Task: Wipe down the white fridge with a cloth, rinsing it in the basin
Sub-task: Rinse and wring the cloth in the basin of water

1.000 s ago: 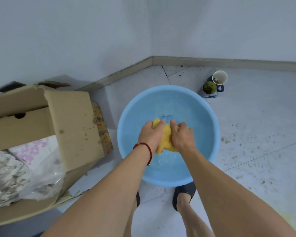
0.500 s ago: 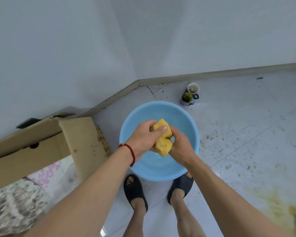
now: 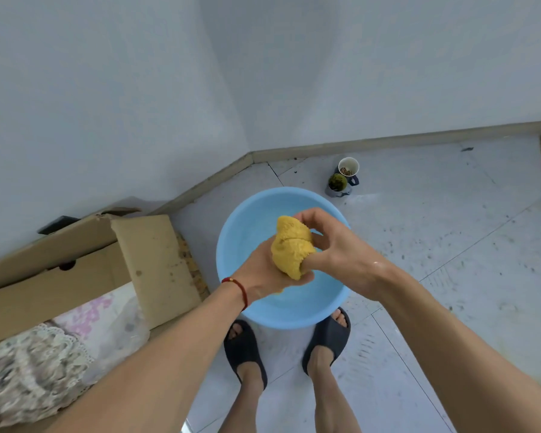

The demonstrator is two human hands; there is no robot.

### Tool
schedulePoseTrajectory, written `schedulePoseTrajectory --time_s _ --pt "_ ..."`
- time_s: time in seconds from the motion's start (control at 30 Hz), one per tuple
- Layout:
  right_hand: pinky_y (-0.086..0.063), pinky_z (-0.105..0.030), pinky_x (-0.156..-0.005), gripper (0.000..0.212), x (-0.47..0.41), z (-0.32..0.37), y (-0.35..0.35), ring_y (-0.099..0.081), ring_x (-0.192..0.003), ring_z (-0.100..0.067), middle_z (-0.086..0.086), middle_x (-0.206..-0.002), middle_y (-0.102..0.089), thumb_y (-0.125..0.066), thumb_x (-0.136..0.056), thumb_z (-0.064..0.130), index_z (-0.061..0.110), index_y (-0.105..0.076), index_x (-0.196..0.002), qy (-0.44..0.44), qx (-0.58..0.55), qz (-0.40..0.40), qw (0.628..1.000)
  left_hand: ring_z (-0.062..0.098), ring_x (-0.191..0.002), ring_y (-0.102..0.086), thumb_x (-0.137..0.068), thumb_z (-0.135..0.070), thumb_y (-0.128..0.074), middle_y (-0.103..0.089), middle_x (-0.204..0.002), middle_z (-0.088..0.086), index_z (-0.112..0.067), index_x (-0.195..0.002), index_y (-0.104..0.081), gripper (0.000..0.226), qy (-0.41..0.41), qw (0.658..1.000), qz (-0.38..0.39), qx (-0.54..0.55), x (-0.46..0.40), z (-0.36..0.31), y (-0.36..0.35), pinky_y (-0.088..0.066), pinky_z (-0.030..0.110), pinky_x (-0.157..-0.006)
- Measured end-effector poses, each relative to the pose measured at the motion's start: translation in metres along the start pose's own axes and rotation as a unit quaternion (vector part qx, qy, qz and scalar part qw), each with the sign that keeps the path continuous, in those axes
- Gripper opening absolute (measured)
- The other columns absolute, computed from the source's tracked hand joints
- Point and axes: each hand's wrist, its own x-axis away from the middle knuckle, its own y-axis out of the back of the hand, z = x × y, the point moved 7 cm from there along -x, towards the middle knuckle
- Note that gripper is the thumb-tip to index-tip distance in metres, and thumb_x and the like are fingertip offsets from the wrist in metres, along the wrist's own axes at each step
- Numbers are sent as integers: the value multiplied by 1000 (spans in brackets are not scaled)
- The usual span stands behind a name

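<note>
Cloth (image 3: 292,246) gripped by both hands over basin (image 3: 247,226).

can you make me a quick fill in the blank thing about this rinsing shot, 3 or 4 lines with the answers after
1. Both hands grip a bunched cloth whose colour is ____.
2. The cloth is held above a round basin coloured light ____.
3. A red string bracelet sits on the ____ wrist.
4. Left of the basin lies an open ____ box.

Missing words: yellow; blue; left; cardboard
</note>
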Motion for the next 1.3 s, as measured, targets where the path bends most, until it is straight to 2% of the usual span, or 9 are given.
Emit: schedulePoseTrajectory --time_s 0.1,0.2,0.33,0.43,0.63,0.93,1.1,1.2,1.3 --pt "-55 -49 -92 42 14 1 20 -67 -105 -33 -17 -113 -67 -78 -67 13 8 -67 -107 6 -228 55 972 19 -80 -68 -71 -5 -82 -73 -88 -3 -16 -103 -68 36 -16 999 -41 8 -3 -21 4 -55 27 -65" --pt "-51 -47 -86 58 9 -16 33 -65 -95 -31 -12 -99 -69 -61 -89 65 8 -70 -85 -35 -371 8 928 19 -73 -63 -78 -14 -72 -67 -80 -5 -17 -96 -61 21 -262 947 -102 -154 11 -75 13 -56 36 -67" --pt "-50 -63 -98 120 6 -45 -32 -50 -133 -52 -31 -143 -53 -45 -70 95 5 -50 -149 -183 -403 284 851 23 -68 -56 -84 -17 -60 -57 -82 1 -20 -120 -42 40 -398 834 -55 -377 13 -98 6 -50 39 -55" --pt "-64 -35 -67 115 1 -54 -24 -69 -103 -34 -25 -130 -60 -66 -68 84 4 -46 -148 -170 -385 308 854 28 -56 -55 -80 -4 -49 -52 -76 6 -13 -115 -58 37 -398 785 -57 -471 6 -82 19 -39 33 -42" --pt "-34 -26 -47 21 -35 -61 -19 -41 -58 -16 -6 -72 -45 -72 -86 11 3 -54 -92 -122 81 131 981 30 -74 -60 -92 -17 -59 -55 -81 0 -21 -93 -54 6 -150 758 66 -632 -23 -36 17 -39 33 -58" --pt "-50 -41 -68 39 -51 -71 -18 -60 -77 -31 -6 -89 -62 -75 -83 18 11 -56 -116 79 528 44 844 23 -50 -48 -77 -15 -70 -55 -66 7 -11 -69 -49 23 150 911 156 -352 -34 19 -6 -39 26 -47" --pt "-35 -34 -43 34 -32 -59 -13 -51 -56 -26 -6 -77 -52 -83 -77 8 7 -53 -93 262 614 -59 742 17 -51 -37 -80 -9 -76 -42 -67 5 -9 -95 -54 27 299 913 275 -41 -15 32 -17 -24 24 -42" --pt "-51 -37 -68 54 -29 -62 -6 -61 -87 -25 -2 -103 -56 -89 -78 25 14 -52 -116 134 484 -28 864 19 -55 -66 -84 -10 -74 -63 -85 6 -13 -108 -61 28 234 938 224 -119 -19 17 -9 -57 28 -54" --pt "-59 -36 -88 50 -12 -74 12 -67 -104 -21 -4 -117 -64 -82 -85 39 16 -59 -123 -93 33 26 995 25 -63 -72 -85 -12 -62 -68 -82 3 -23 -90 -64 11 1 926 95 -365 -28 -12 7 -61 41 -63"
